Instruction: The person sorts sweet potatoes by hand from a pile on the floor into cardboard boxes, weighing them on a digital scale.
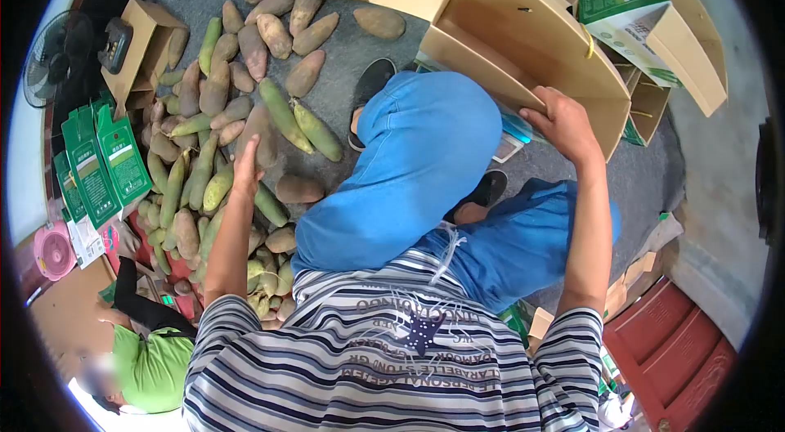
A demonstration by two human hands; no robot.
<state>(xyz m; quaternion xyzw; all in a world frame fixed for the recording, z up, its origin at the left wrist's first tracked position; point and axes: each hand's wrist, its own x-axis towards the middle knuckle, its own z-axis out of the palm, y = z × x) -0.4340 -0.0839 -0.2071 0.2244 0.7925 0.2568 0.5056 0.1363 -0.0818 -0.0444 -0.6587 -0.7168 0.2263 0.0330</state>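
In the head view my left hand (245, 169) closes on a long brown radish (263, 134) with a soil-coated skin, at the edge of a large heap. My right hand (564, 125) grips the near rim of an open cardboard box (531, 31), its fingers curled over the edge. The box stands tilted beyond my right knee, with its brown inner wall facing me. A long green radish (282, 115) lies just right of the one in my left hand. More green and brown radishes (214, 89) are piled on the left.
Green-printed cartons (123, 152) stand left, near a fan (61, 58). Other open boxes (617, 3) crowd the upper right. A flat device with a lit screen (513, 138) is partly hidden by my knee. Another person in a green shirt (151, 367) is at lower left.
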